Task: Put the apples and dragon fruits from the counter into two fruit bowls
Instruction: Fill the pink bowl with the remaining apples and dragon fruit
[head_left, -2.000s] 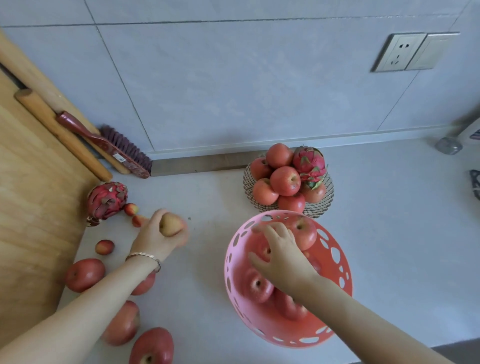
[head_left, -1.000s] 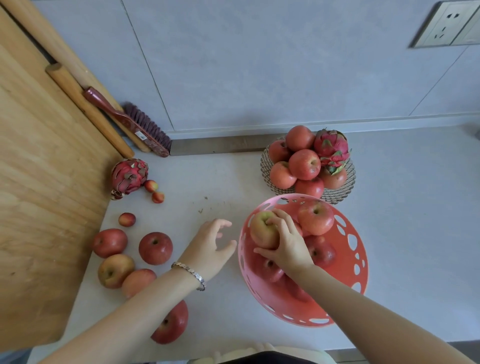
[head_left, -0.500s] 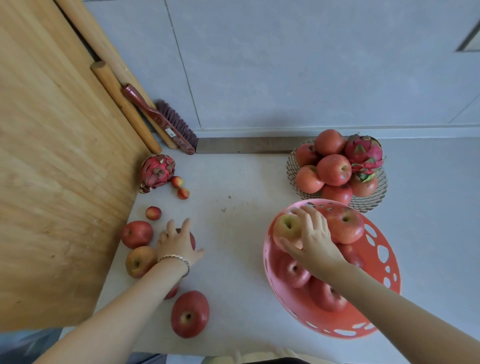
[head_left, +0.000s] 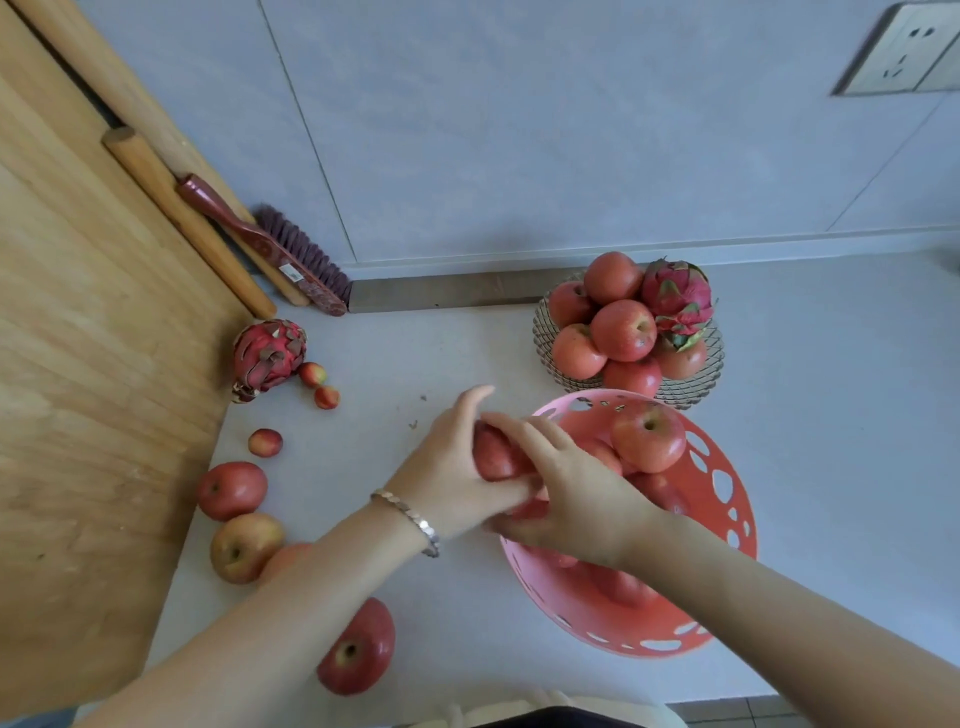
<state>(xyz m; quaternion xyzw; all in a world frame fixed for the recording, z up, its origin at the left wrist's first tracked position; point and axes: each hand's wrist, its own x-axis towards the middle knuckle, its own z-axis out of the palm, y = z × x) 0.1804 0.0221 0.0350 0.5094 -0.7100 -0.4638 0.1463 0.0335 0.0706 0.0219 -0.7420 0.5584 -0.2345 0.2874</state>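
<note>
Grey counter (head_left: 467, 353), tiled wall behind. Red apple (head_left: 496, 457) was held between both hands at the left rim of the pink bowl (head_left: 727, 587): left hand (head_left: 457, 467) cupped it from the left, right hand (head_left: 576, 488) curled over it from the bowl side. Bowl lay directly right, right hand nearer. Apple near-round, no usable axis. Dragon fruit (head_left: 267, 356) and loose apples (head_left: 231, 491) lay by the counter's left edge.

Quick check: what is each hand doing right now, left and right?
Left hand: holding a red apple by the pink bowl.
Right hand: curled over the same apple.
</note>
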